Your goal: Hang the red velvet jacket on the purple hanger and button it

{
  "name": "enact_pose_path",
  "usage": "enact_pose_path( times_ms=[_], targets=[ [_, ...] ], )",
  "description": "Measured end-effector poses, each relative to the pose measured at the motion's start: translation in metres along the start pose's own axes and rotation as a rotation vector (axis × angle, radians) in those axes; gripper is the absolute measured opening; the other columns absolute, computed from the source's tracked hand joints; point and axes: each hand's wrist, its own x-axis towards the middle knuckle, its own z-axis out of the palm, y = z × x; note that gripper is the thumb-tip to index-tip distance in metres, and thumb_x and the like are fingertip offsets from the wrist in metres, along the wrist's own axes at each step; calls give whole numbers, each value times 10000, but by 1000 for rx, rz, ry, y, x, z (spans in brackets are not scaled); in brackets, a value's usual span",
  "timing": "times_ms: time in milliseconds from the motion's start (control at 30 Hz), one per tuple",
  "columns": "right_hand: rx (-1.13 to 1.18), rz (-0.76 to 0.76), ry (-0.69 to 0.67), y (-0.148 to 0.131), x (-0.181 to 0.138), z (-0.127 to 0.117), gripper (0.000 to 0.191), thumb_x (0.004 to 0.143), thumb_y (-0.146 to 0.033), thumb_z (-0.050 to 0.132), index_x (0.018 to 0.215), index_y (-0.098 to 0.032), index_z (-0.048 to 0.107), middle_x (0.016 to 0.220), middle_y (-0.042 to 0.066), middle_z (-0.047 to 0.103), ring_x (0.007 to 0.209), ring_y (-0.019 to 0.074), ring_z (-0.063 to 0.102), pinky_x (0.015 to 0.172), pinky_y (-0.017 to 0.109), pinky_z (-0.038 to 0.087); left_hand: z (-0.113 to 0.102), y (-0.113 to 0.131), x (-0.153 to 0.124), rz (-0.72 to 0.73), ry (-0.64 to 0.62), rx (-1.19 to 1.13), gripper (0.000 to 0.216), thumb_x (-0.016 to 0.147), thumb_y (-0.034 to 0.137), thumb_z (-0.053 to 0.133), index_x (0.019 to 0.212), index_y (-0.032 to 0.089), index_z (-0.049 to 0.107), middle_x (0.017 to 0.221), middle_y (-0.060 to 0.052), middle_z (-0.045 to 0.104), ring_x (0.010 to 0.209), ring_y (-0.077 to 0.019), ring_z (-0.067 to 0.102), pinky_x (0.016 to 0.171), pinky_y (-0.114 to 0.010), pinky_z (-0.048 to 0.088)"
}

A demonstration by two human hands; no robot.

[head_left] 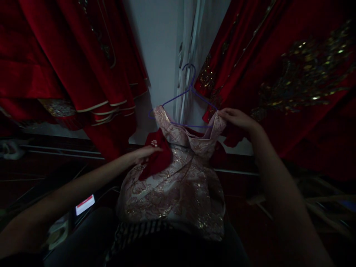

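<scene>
A pink and gold brocade dress (183, 178) hangs on a purple hanger (191, 79), its skirt spread over my lap. My right hand (236, 118) is closed on the dress's right shoulder strap, near that end of the hanger. On the other side, my left hand (146, 152) is closed on a piece of red cloth (162, 157) with small pale beads, beside the bodice. Whether this cloth is sewn to the dress I cannot tell. More red fabric shows behind the neckline. The picture is dark and the left fingers are slightly blurred.
Red garments with gold trim (105, 74) hang at the left, and red garments with gold sequins (308, 74) at the right. Between them stands a pale door or panel (161, 55). A lit phone screen (85, 205) lies at the lower left.
</scene>
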Motion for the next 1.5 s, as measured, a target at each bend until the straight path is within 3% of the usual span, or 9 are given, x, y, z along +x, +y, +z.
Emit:
enact_pose_path(
  times_ms=[167, 267, 367, 500, 767, 933, 1133, 1300, 1500],
  targets=[
    [-70, -123, 256, 23, 12, 11, 329, 802, -435, 594, 983, -175, 680, 985, 59, 713, 899, 199, 636, 835, 342, 505, 3, 36, -7, 100, -242, 385, 536, 608, 671, 660, 432, 188, 511, 402, 7, 470, 371, -109, 417, 426, -257, 308],
    [-86, -159, 340, 22, 10, 16, 344, 796, -412, 609, 1017, -162, 692, 1012, 72, 719, 930, 205, 651, 839, 332, 507, -31, 51, 11, 206, 16, 495, 485, 675, 642, 626, 507, 188, 593, 466, -9, 528, 438, -124, 471, 499, -263, 363],
    [-119, -158, 377, 18, 6, 19, 345, 809, -421, 597, 1002, -159, 712, 977, 78, 730, 883, 205, 668, 797, 314, 514, -71, 51, 39, 392, 363, 442, 380, 861, 499, 458, 907, 203, 692, 831, -37, 687, 744, -156, 615, 716, -265, 454],
    [-198, -164, 394, 11, 4, 23, 298, 843, -385, 556, 979, -175, 720, 970, 65, 734, 882, 207, 673, 817, 312, 504, -107, 36, 72, 369, 843, 543, 485, 904, 375, 405, 1328, 152, 480, 1256, -127, 582, 1140, -238, 532, 957, -365, 404],
    [-305, -128, 477, 21, 8, 23, 292, 885, -357, 477, 990, -176, 682, 1001, 90, 722, 905, 228, 673, 841, 334, 497, -120, 16, 78, 255, 741, 641, 439, 951, 426, 313, 1096, 206, 665, 1000, -100, 687, 922, -222, 622, 808, -314, 435],
    [-405, 109, 591, 51, -1, 16, 262, 830, -277, 496, 916, -121, 688, 922, 177, 721, 858, 283, 681, 801, 374, 507, -112, 10, 63, 47, 875, 743, 492, 961, 460, 264, 1074, 180, 652, 959, -118, 676, 910, -255, 620, 807, -380, 435],
    [-325, 211, 424, 65, -33, 18, 203, 758, -220, 513, 839, -154, 687, 848, 115, 728, 774, 239, 689, 746, 333, 522, -95, 1, 56, -191, 781, 637, 413, 854, 454, 496, 831, 97, 701, 728, -136, 643, 806, -278, 625, 722, -385, 449],
    [-241, 68, 410, 40, -38, 31, 213, 817, -287, 498, 897, -171, 658, 866, 90, 724, 768, 213, 677, 719, 314, 515, -76, 25, 66, 109, 620, 563, 376, 857, 431, 458, 806, 152, 703, 731, -84, 659, 770, -222, 623, 750, -352, 463],
    [-381, -87, 402, 10, -31, 46, 211, 866, -275, 447, 919, -184, 631, 908, 93, 707, 819, 225, 654, 796, 334, 486, -36, 72, 107, 655, 583, 533, 331, 879, 388, 439, 891, 192, 704, 1281, -85, 572, 1201, -237, 492, 1073, -460, 323]
  ],
)
